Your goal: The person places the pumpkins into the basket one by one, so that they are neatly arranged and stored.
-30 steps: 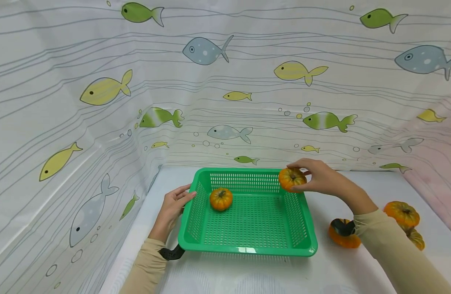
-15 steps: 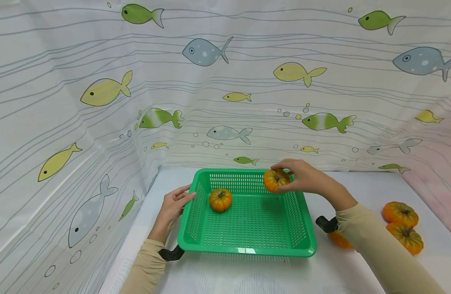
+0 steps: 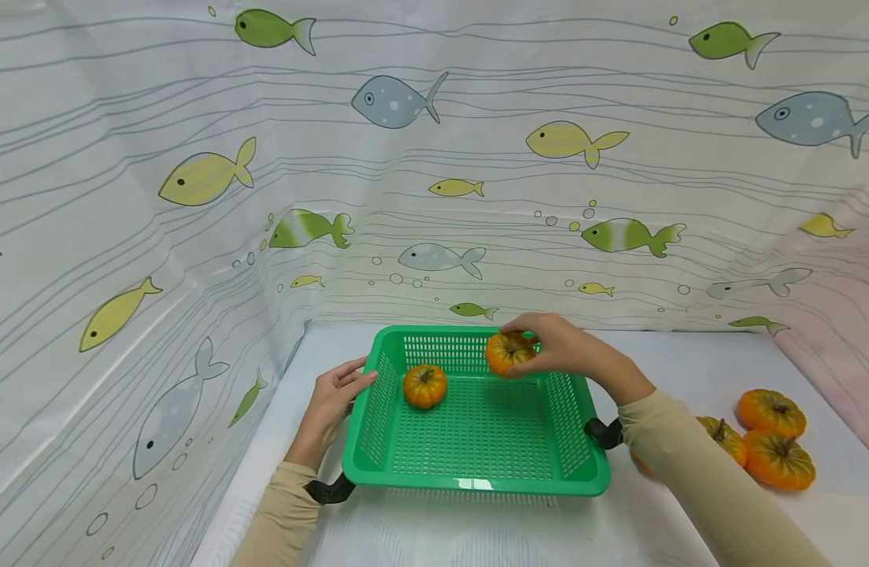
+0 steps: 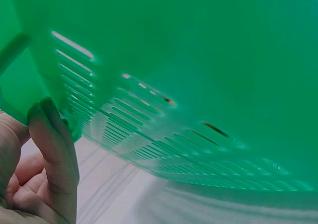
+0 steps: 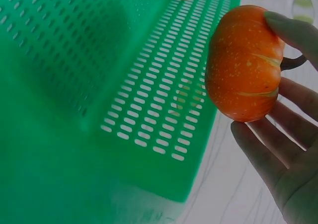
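A green perforated basket [image 3: 477, 483] stands on the table, with one orange pumpkin [image 3: 425, 386] inside near its left wall. Over the back part of the basket, my right hand [image 3: 558, 346] holds a second pumpkin [image 3: 507, 354] between thumb and fingers. The right wrist view shows that held pumpkin [image 5: 243, 65] with its stem towards the palm of the hand [image 5: 293, 169]. My left hand [image 3: 330, 402] grips the basket's left rim; in the left wrist view the fingers of the hand [image 4: 49, 164] bend around the rim's edge.
Several pumpkins lie on the table right of the basket, among them one at the back [image 3: 771, 412] and one nearer [image 3: 780, 460]; my right sleeve [image 3: 704, 472] partly covers others. A fish-patterned sheet [image 3: 505, 236] hangs behind and at the sides.
My right hand has carried its pumpkin left, from above the basket's back right corner to further over the inside. My left hand and the basket have stayed in place.
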`<action>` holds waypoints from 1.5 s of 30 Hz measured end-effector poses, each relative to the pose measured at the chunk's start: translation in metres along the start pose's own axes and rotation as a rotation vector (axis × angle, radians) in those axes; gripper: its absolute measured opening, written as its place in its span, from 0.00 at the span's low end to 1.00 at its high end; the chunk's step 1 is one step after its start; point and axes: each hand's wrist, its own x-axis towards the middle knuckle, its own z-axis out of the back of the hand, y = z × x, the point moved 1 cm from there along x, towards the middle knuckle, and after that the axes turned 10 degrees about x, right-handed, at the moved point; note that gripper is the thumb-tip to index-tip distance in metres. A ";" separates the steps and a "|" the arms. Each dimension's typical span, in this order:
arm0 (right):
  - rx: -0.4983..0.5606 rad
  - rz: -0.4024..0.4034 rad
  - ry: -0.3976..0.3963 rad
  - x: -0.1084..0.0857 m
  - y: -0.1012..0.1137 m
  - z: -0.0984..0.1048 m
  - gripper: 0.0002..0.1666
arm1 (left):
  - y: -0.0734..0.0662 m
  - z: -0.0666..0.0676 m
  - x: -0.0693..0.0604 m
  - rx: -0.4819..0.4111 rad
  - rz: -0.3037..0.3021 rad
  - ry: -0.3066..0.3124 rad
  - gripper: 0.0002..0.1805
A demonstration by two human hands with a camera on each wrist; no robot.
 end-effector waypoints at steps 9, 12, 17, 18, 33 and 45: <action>0.036 0.001 0.025 0.010 -0.003 -0.016 0.37 | 0.000 0.000 0.000 0.012 0.000 -0.006 0.32; 0.041 -0.004 0.038 0.012 -0.005 -0.021 0.36 | 0.000 0.000 0.000 0.012 -0.002 -0.008 0.32; 0.024 0.006 0.056 0.018 -0.005 -0.029 0.36 | 0.000 0.001 0.000 0.013 -0.004 -0.004 0.32; 0.020 0.005 0.060 0.020 -0.005 -0.031 0.37 | 0.000 0.001 0.000 0.012 -0.003 -0.006 0.31; -0.034 -0.026 0.090 0.033 -0.020 -0.060 0.35 | 0.000 0.000 0.001 0.001 0.010 -0.019 0.31; -0.058 -0.019 0.124 0.042 -0.016 -0.076 0.34 | 0.000 0.000 0.001 -0.004 0.011 -0.011 0.31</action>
